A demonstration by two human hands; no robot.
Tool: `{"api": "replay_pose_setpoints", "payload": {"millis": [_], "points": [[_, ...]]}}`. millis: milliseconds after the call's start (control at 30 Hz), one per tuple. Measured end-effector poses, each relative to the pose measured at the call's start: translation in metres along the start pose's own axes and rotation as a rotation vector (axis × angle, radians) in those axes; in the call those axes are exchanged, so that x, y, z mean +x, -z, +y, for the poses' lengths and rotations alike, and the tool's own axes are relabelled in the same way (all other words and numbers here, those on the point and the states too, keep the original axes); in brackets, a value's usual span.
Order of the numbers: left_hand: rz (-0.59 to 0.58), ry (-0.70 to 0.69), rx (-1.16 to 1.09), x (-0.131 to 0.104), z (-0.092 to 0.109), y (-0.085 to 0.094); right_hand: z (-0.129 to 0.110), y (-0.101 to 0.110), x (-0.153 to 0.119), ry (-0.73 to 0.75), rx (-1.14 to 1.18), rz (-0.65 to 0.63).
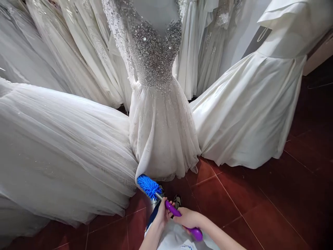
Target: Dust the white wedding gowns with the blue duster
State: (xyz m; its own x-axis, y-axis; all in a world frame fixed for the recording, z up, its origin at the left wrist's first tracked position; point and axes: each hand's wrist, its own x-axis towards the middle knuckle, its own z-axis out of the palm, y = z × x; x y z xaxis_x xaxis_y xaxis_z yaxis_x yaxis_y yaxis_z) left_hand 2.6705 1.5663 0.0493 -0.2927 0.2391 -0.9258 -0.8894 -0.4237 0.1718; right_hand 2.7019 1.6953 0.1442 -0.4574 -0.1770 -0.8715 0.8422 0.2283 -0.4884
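Around the beaded gown (160, 114), big skirts crowd my duster (148, 186); both hands, left hand (162, 212) and right hand (187, 218), have fingers clamped on its handle, whose end is half hidden.

Beaded gown (158, 104) neckline cut off at 12 o'clock edge. Duster (166, 205) handle middle hidden inside right hand (188, 218). Forearms cut off at 6 o'clock. Shoes mostly hidden.

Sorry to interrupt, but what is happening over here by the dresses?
A person grips a duster's purple handle with both hands, left hand forward, right hand behind. Its blue head touches the hem of the beaded white gown on a mannequin. More white dresses spread over the red tiled floor.
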Motion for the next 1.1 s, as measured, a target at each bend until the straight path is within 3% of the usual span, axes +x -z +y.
{"api": "replay_pose_setpoints", "payload": {"millis": [100,200,300,367,433,500,567,633,700,833,1000,1100], "points": [[-0.024,-0.126,-0.032,-0.034,0.024,-0.016,-0.029,0.015,-0.029,0.162,-0.328,0.006],[-0.105,-0.316,-0.001,-0.07,0.057,-0.031,-0.064,0.026,-0.056,0.43,-0.575,0.174],[-0.229,-0.552,0.099,-0.096,0.099,-0.055,-0.097,0.035,-0.067,0.598,-0.63,0.275],[-0.349,-0.678,0.194,-0.102,0.13,-0.081,-0.116,0.042,-0.062,0.653,-0.586,0.362],[-0.47,-0.741,0.314,-0.097,0.16,-0.114,-0.127,0.052,-0.05,0.667,-0.525,0.476],[-0.568,-0.707,0.438,-0.082,0.183,-0.147,-0.131,0.063,-0.034,0.605,-0.453,0.591],[-0.645,-0.573,0.547,-0.057,0.195,-0.172,-0.125,0.074,-0.016,0.478,-0.368,0.678],[-0.703,-0.406,0.607,-0.029,0.196,-0.184,-0.112,0.082,0.002,0.374,-0.284,0.724],[-0.72,-0.296,0.636,-0.003,0.191,-0.181,-0.096,0.088,0.019,0.357,-0.207,0.708],[-0.626,-0.285,0.609,0.027,0.174,-0.154,-0.074,0.09,0.047,0.346,-0.101,0.599],[-0.426,-0.304,0.533,0.055,0.152,-0.117,-0.076,0.092,0.069,0.321,-0.148,0.442],[-0.248,-0.327,0.481,0.059,0.132,-0.104,-0.075,0.105,0.068,0.358,-0.245,0.281]]}}
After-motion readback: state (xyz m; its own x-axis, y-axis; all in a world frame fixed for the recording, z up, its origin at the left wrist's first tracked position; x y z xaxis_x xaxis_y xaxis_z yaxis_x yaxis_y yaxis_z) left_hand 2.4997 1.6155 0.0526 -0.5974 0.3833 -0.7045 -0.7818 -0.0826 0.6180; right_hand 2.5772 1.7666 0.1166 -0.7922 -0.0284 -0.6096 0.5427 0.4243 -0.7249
